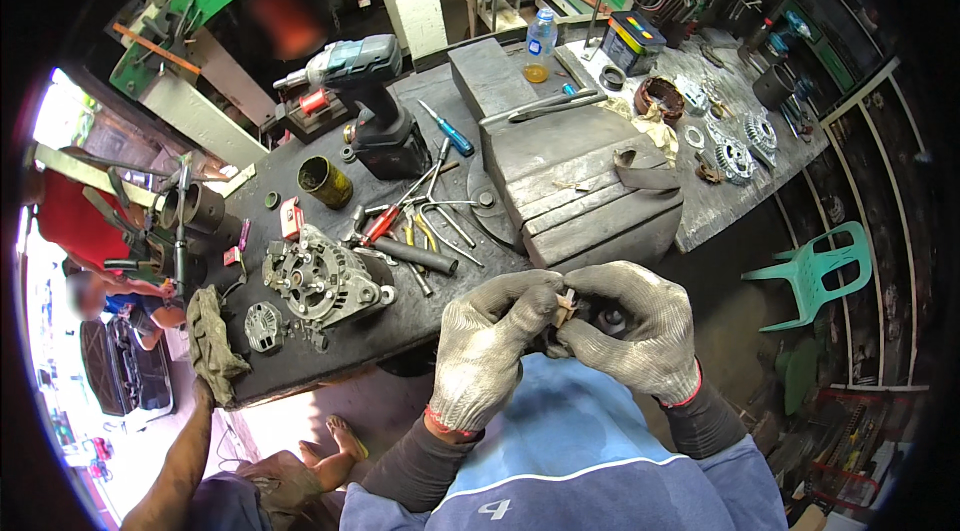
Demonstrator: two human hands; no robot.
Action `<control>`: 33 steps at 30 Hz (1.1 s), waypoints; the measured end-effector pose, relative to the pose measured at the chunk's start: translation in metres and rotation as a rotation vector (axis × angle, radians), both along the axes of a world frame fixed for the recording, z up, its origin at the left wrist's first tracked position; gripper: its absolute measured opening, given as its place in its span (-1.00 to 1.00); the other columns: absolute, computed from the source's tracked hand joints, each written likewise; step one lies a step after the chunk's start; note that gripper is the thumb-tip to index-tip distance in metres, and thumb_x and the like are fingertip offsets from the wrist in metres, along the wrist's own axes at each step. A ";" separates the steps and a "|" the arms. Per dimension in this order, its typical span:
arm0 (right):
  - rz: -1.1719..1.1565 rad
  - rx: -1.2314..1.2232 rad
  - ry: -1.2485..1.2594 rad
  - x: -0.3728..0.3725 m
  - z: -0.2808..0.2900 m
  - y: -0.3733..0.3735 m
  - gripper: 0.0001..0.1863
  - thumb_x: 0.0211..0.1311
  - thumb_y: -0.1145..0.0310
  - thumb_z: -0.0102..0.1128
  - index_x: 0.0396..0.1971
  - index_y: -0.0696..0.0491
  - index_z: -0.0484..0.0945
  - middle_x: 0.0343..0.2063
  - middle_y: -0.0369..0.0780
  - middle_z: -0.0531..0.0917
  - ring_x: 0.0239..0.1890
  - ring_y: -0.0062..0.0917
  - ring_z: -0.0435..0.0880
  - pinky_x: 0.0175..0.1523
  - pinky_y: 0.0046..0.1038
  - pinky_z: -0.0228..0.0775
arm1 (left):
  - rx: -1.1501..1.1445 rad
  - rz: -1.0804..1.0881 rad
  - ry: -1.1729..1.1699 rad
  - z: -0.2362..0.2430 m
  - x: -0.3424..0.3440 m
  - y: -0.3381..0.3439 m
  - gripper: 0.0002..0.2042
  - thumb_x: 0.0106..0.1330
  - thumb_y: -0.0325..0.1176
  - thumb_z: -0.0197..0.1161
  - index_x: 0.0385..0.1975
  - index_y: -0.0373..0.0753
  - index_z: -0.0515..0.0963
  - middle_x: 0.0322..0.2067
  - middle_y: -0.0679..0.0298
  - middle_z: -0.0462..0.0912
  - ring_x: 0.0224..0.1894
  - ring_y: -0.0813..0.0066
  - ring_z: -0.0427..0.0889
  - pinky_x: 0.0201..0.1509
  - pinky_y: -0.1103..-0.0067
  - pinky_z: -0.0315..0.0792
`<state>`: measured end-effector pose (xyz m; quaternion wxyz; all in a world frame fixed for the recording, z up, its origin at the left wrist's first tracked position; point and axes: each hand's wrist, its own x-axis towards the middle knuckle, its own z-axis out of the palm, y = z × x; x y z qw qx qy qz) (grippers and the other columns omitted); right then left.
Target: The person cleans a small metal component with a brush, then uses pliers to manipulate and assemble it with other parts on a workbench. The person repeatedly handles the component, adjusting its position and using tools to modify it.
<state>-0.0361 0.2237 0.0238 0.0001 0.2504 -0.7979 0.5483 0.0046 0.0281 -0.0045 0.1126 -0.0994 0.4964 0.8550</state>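
Observation:
My left hand (pixel 490 351), in a pale knit glove, pinches a small tan-and-dark part (pixel 565 309) in front of my body. My right hand (pixel 630 331), gloved the same way, closes round that part from the other side; fingers partly hide it. Just beyond them stands a dark metal vise (pixel 580 211). Left of my hands on the dark bench (pixel 385 336) lie an alternator housing (pixel 325 286), a small round metal plate (pixel 264 329), a dark tube (pixel 410 256), pliers and wrenches (pixel 385 221), and a blue screwdriver (pixel 447 131).
A power tool (pixel 380 141) and yellowish can (pixel 325 181) stand at the back left. Alternator parts (pixel 735 161), a battery (pixel 630 41) and bottle (pixel 540 39) are at the back right. A green chair (pixel 815 266) is at right. Another person's arm (pixel 175 461) rests near a rag (pixel 215 351).

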 end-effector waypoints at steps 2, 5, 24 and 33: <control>-0.035 0.009 -0.027 0.001 0.000 -0.001 -0.53 0.12 0.47 0.60 0.07 0.17 0.74 -0.18 -0.12 0.82 -0.17 -0.49 0.85 -0.05 -0.46 0.70 | -0.039 -0.023 0.022 0.003 0.000 -0.002 -0.53 0.61 -0.12 0.32 0.22 -0.45 0.62 -0.03 0.08 0.80 -0.11 0.39 0.82 -0.11 0.49 0.77; -0.111 -0.025 -0.136 0.003 -0.001 -0.003 -0.54 0.12 0.50 0.58 0.07 0.19 0.75 -0.16 -0.16 0.83 -0.15 -0.57 0.82 -0.03 -0.46 0.69 | -0.078 -0.051 0.094 0.006 -0.003 -0.006 -0.55 0.67 -0.19 0.24 0.31 -0.47 0.59 0.00 0.10 0.79 0.02 0.45 0.77 0.09 0.49 0.70; -0.127 -0.231 -0.291 0.004 -0.004 -0.017 -0.54 0.21 0.56 0.56 0.13 0.22 0.72 -0.06 -0.14 0.84 -0.04 -0.58 0.82 0.08 -0.46 0.72 | -0.264 0.002 0.181 0.012 -0.003 -0.006 -0.60 0.49 -0.57 0.30 0.31 -0.44 0.59 0.17 0.14 0.72 0.19 0.40 0.73 0.29 0.46 0.62; -0.141 -0.187 -0.274 0.000 0.006 -0.015 -0.57 0.18 0.52 0.57 0.09 0.18 0.75 -0.11 -0.16 0.87 -0.08 -0.62 0.82 0.05 -0.49 0.72 | -0.530 0.180 0.455 0.011 -0.006 0.001 -0.58 0.31 -0.61 0.43 0.19 -0.34 0.69 0.01 0.05 0.76 -0.01 0.30 0.80 0.09 0.42 0.65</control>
